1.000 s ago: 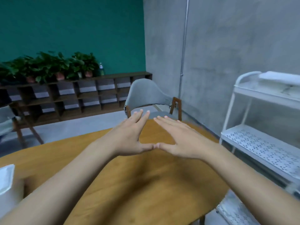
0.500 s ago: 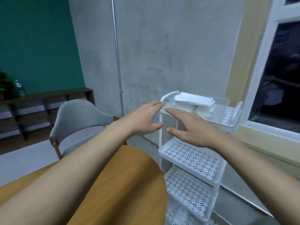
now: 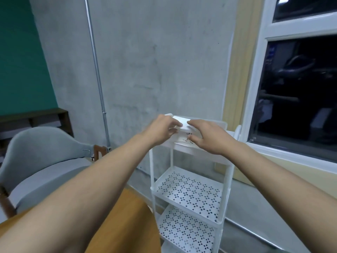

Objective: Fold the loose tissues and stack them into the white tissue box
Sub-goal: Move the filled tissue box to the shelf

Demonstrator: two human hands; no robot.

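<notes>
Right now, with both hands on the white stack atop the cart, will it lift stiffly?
Probably not: the white stack looks thin and soft, so likely light, and may sag between the left hand and right hand. Top sheets could slide.

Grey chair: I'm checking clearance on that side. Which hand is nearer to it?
Left. The left hand grips the end of the tissue stack toward the grey chair, up and right of it; the right hand holds the stack's other end, farther right, toward the window.
</notes>
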